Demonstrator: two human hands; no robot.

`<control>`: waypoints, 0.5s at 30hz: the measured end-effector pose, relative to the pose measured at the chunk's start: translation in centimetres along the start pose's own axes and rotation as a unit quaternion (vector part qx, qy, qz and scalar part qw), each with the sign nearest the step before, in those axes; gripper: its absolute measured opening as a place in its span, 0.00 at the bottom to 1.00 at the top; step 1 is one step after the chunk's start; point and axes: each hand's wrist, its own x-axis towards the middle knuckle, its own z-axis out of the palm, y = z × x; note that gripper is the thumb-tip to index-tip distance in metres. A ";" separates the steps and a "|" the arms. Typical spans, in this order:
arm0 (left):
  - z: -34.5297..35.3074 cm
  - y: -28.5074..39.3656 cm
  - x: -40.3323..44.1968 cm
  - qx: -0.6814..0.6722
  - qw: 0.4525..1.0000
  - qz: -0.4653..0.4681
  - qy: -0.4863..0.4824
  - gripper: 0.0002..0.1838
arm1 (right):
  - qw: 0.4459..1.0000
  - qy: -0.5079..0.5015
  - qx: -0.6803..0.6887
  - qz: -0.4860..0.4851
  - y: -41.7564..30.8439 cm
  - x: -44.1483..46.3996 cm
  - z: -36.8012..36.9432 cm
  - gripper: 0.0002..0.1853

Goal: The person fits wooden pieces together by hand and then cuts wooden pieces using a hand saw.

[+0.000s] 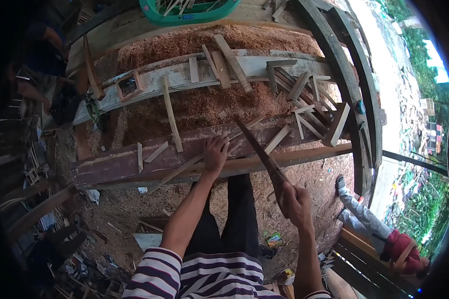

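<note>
My right hand (295, 202) is wrapped round the handle end of a handsaw (261, 152). The long dark blade slants up and left, its tip over the reddish-brown plank (105, 169) of the bench. Left of the blade, my left hand (216, 154) grips a thin wooden strip (177, 171) and holds it down on this plank. The strip lies at a slant, one end sticking out past the near edge. Its far end passes behind the blade tip from my view. Short wooden pieces lie close by, one right of the blade (277, 139) and one upright-looking slat (172, 114) to the left.
A pale plank (157, 92) farther back carries loose slats and a small wooden frame (130, 85). Sawdust (199, 102) fills the gap between planks. Nailed wood pieces (336, 124) stand at right, beside dark beams (351, 89). A green basin (189, 19) sits behind. Other people are at both sides.
</note>
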 end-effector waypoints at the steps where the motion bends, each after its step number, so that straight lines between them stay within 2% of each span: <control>1: -0.1 -0.2 -0.1 0.018 0.999 0.025 -0.010 0.05 | 1.000 0.001 -0.005 -0.007 0.6 0.2 0.0 0.27; 5: 0.1 -0.9 -0.7 0.009 0.999 0.032 -0.029 0.07 | 1.000 0.023 -0.014 -0.015 1.6 0.7 1.7 0.27; 7: -0.1 -0.3 -0.5 -0.067 0.997 -0.031 -0.012 0.09 | 0.998 0.040 -0.023 -0.040 2.8 1.6 3.1 0.30; 8: -0.2 -0.2 -0.6 -0.067 0.997 -0.033 -0.015 0.09 | 0.998 0.039 -0.024 -0.036 3.5 2.1 3.8 0.30; 10: -0.4 0.0 -0.8 0.011 0.999 -0.020 -0.025 0.11 | 0.996 0.054 -0.046 -0.048 5.0 3.2 5.1 0.30; 13: -0.8 0.2 -0.5 0.043 0.998 0.006 -0.036 0.13 | 0.994 0.050 -0.054 -0.086 7.6 4.7 6.4 0.28; 15: -1.1 0.1 -0.7 0.047 0.998 0.013 -0.046 0.14 | 0.997 0.040 -0.018 -0.067 9.5 5.0 6.5 0.26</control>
